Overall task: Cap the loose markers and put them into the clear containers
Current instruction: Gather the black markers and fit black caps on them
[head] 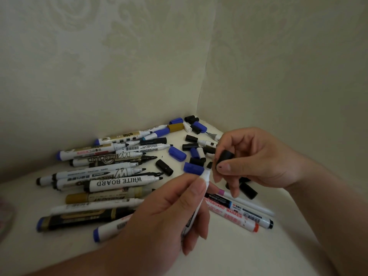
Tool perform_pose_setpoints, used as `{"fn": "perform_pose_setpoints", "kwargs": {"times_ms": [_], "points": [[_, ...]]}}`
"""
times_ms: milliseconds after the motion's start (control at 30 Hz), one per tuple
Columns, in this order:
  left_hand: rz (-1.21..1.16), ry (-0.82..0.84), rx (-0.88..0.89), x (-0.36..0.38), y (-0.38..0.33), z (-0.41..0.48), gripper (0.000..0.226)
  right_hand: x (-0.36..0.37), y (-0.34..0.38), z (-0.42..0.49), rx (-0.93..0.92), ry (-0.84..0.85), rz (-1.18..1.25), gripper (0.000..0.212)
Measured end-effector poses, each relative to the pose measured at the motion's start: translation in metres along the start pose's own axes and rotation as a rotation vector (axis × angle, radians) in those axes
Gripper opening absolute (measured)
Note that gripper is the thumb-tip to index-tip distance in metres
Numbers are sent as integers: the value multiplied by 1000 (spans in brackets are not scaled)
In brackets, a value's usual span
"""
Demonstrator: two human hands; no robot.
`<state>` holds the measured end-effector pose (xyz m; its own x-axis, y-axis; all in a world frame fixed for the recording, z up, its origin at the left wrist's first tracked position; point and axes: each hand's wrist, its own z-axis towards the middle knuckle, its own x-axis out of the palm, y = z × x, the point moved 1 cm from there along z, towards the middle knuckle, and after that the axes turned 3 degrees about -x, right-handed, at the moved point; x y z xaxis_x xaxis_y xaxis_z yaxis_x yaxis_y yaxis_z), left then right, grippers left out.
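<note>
My left hand [171,212] grips a white marker [206,176] with its black tip pointing up and to the right. My right hand [253,162] pinches a black cap [225,157] just above that tip, a small gap between them. A heap of uncapped whiteboard markers [103,176] lies to the left on the white surface. Loose blue caps [177,153] and black caps [164,167] are scattered towards the corner. Three capped markers [239,214] lie under my right hand. No clear container is in view.
Two patterned cream walls meet in a corner [201,108] right behind the caps. The white surface [229,253] extends towards me below my hands. Something pinkish and blurred [5,214] sits at the far left edge.
</note>
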<state>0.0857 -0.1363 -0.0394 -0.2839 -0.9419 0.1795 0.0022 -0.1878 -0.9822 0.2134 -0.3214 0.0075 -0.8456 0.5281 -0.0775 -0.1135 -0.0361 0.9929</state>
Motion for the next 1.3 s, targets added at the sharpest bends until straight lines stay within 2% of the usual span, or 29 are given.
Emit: {"fn": "perform_pose_setpoints", "kwargs": {"times_ms": [100, 200, 300, 533, 633, 700, 767, 833, 900, 1067, 1200, 1300], "points": [[4, -4, -1, 0, 1, 0, 38, -3, 5, -4, 21, -132, -169, 19], [22, 13, -24, 0, 1, 0, 39, -9, 10, -8, 49, -339, -550, 16], [52, 33, -76, 0, -1, -1, 38, -13, 7, -6, 131, -366, -889, 7], [34, 45, -130, -1, -4, 0, 39, -3, -4, 4, 273, -214, -1052, 2], [-11, 25, -139, -1, -6, 0, 42, 3, 0, 4, 337, -160, -1076, 19], [-69, -13, -129, -1, -6, 0, 43, 5, 9, 5, 318, -215, -1000, 25], [-129, -60, -111, -2, -5, 1, 43, 0, 16, 11, 287, -328, -988, 18], [-182, -92, -91, -3, -4, 2, 43, -9, 20, 29, 278, -426, -1097, 10], [-221, -105, -87, -3, -4, 3, 45, -22, 20, 58, 297, -469, -1214, 12], [-245, -113, -144, -3, -5, 4, 49, -59, 7, 137, 468, -384, -1376, 40], [-235, -141, -146, -1, -5, 3, 44, -66, -11, 175, 594, -286, -1501, 29], [-231, -164, -154, -1, -4, 3, 47, -68, -20, 186, 609, -287, -1574, 27]]}}
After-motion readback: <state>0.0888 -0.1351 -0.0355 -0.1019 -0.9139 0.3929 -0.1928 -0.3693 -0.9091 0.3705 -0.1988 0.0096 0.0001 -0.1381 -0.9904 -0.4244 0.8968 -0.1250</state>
